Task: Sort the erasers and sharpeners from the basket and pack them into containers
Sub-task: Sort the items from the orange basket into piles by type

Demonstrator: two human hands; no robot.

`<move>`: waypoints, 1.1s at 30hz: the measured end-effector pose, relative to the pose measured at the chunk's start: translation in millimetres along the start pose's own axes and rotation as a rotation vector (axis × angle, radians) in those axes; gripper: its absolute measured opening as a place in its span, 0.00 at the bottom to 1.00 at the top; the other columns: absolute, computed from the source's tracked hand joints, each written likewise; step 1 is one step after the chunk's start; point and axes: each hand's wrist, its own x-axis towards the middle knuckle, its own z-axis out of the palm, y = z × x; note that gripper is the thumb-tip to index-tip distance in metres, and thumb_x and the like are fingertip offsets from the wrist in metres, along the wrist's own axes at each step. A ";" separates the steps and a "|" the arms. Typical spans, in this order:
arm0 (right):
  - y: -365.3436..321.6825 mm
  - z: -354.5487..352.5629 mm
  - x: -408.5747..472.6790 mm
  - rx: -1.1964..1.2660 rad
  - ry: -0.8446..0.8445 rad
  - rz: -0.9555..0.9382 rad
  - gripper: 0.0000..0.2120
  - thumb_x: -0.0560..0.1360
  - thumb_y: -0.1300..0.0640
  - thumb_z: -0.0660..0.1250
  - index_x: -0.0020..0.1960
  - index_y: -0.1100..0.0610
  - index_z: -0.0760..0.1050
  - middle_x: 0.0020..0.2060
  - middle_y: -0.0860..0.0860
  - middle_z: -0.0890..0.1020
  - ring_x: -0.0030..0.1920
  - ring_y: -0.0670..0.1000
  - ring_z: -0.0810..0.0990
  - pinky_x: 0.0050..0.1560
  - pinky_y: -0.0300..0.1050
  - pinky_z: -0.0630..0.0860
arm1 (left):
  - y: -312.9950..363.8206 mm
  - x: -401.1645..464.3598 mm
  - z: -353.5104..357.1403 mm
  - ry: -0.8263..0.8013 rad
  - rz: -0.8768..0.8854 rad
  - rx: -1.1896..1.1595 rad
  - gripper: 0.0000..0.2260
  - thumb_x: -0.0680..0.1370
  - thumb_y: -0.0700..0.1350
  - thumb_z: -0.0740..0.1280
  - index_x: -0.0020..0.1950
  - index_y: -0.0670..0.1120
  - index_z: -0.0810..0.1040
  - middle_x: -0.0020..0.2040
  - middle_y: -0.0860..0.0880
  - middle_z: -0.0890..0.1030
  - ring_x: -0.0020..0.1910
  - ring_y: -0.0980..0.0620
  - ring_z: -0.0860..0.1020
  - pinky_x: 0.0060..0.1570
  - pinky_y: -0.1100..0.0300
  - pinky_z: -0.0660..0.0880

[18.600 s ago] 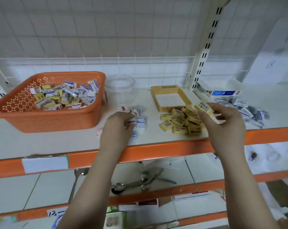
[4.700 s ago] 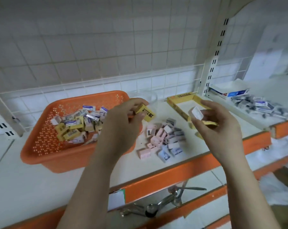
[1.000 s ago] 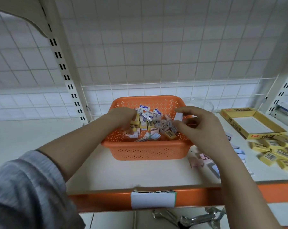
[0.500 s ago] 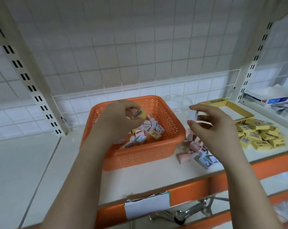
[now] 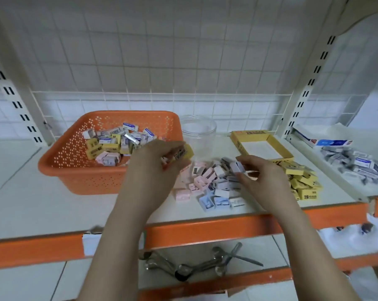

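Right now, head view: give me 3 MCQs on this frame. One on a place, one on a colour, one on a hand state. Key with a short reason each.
1. Where does the clear jar stand?
A. inside the basket
B. between the orange basket and the yellow box
C. on the lower shelf

2. What colour is the piece in the left hand?
A. yellow
B. green
C. red

3. What is the right hand doing?
A. lying flat on the shelf
B. gripping the jar
C. pinching a small grey-white piece

Key:
1 B, the jar sits right of the basket's rim and left of the open box.
2 A, a yellow eraser with dark print sticks out past the fingers.
3 C, thumb and fingertips close on the piece above the pink and blue pile.
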 end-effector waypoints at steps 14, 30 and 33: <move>47.1 -11.3 -12.0 0.135 0.189 -0.075 0.08 0.74 0.61 0.69 0.52 0.60 0.82 0.43 0.49 0.82 0.42 0.45 0.78 0.45 0.21 0.68 | 30.0 -15.6 40.7 -0.040 -0.012 0.008 0.15 0.75 0.42 0.68 0.62 0.48 0.78 0.49 0.57 0.77 0.45 0.66 0.74 0.45 0.78 0.67; 204.9 -139.3 -60.7 -0.188 0.211 0.078 0.13 0.77 0.66 0.64 0.60 0.60 0.78 0.53 0.45 0.78 0.64 0.43 0.70 0.61 0.27 0.63 | 179.4 70.2 278.3 -0.601 0.358 -0.079 0.10 0.72 0.44 0.72 0.52 0.46 0.81 0.50 0.50 0.81 0.49 0.54 0.76 0.52 0.58 0.75; 206.6 -148.4 -61.3 -0.093 0.149 0.070 0.14 0.77 0.67 0.63 0.61 0.61 0.77 0.56 0.51 0.80 0.64 0.38 0.70 0.56 0.16 0.56 | 187.0 83.5 302.3 -0.602 0.301 -0.045 0.10 0.71 0.44 0.73 0.52 0.46 0.82 0.51 0.48 0.81 0.48 0.53 0.77 0.52 0.57 0.75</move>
